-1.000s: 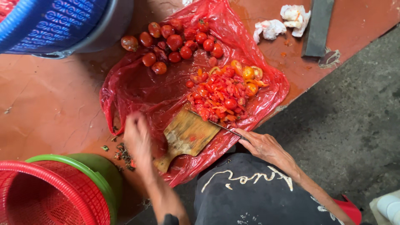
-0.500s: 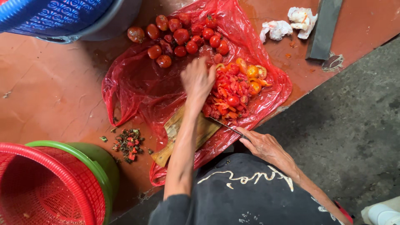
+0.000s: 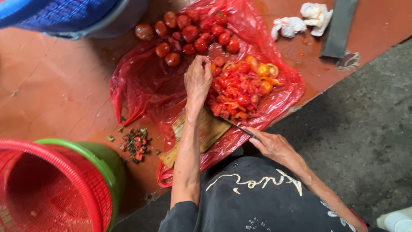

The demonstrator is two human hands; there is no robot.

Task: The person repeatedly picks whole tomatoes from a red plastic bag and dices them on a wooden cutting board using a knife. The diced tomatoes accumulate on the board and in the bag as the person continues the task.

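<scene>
A plastic sheet (image 3: 141,81) lies on the floor (image 3: 51,86). Whole tomatoes (image 3: 189,32) sit at its far edge; cut tomatoes (image 3: 240,88) lie nearer, right of the left hand (image 3: 197,79). A cutting board (image 3: 206,131) rests at the near edge. A basket (image 3: 47,189) stands left.

left hand (image 3: 197,79) on chopped tomatoes (image 3: 240,88) | right hand (image 3: 274,146) holds knife (image 3: 238,126)
</scene>
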